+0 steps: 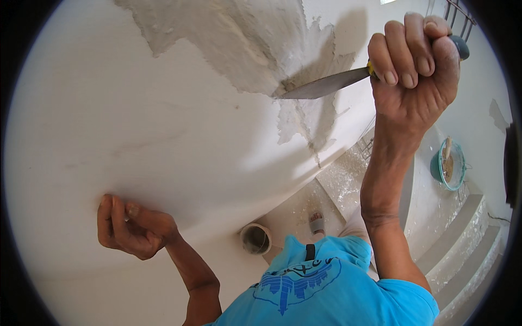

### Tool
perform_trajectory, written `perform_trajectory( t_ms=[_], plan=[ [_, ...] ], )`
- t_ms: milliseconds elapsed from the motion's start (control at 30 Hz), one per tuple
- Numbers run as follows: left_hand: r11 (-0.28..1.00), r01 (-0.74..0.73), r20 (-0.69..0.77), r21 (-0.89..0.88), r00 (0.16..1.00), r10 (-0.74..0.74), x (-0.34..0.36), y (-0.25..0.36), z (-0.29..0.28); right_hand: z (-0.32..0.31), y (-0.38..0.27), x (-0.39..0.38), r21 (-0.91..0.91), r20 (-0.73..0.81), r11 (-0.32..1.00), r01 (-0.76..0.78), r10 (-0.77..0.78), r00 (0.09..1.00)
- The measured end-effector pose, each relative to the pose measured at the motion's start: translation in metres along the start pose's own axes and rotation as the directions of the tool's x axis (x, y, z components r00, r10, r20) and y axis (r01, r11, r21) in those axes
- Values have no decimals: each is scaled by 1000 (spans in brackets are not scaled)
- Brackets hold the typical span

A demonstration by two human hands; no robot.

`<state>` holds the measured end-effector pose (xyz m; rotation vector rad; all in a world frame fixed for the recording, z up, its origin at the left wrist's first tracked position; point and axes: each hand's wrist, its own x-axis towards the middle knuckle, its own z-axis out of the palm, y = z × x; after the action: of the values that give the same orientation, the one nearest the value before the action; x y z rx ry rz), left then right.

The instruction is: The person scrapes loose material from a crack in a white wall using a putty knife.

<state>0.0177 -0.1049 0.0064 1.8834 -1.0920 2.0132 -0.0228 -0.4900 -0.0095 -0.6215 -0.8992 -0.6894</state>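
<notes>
Scraper [326, 85]: prob. light, stiff; hold handle [461, 48].
Your R hand [414, 65]: clamped round handle.
Your L hand [132, 225]: curled, together.

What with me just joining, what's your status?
Right hand grips putty knife at grey patch on wall. Left hand curled near wall, no tool visible. Nothing seen blocking knife; bucket on floor.

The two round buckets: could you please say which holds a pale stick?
The round teal bucket at right: a pale stick rests in it, whereas the round grey bucket shows none.
</notes>
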Motion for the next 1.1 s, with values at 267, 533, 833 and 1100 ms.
perform_trajectory(
  t_ms=[267, 533, 833, 1100],
  plan=[
    [999, 19, -2, -25, 1000, -19, 0, 2, 1, -4, 18, 16, -94, 6, 988, 125, -125, 992],
    [998, 21, -3, -55, 1000, -21, -2, 2, 2, 5, 75, 43, 874, 172, 483, 49, -402, 899],
    [999, 17, -8, -47, 1000, -17, 4, 5, 2, 19, 6, 18, -233, -107, 971, 55, -82, 991],
    [1000, 13, -2, -23, 1000, -13, 1, 3, 0, 14, 14, 19, -73, 1, 986, 150, -150, 989]
  ],
)
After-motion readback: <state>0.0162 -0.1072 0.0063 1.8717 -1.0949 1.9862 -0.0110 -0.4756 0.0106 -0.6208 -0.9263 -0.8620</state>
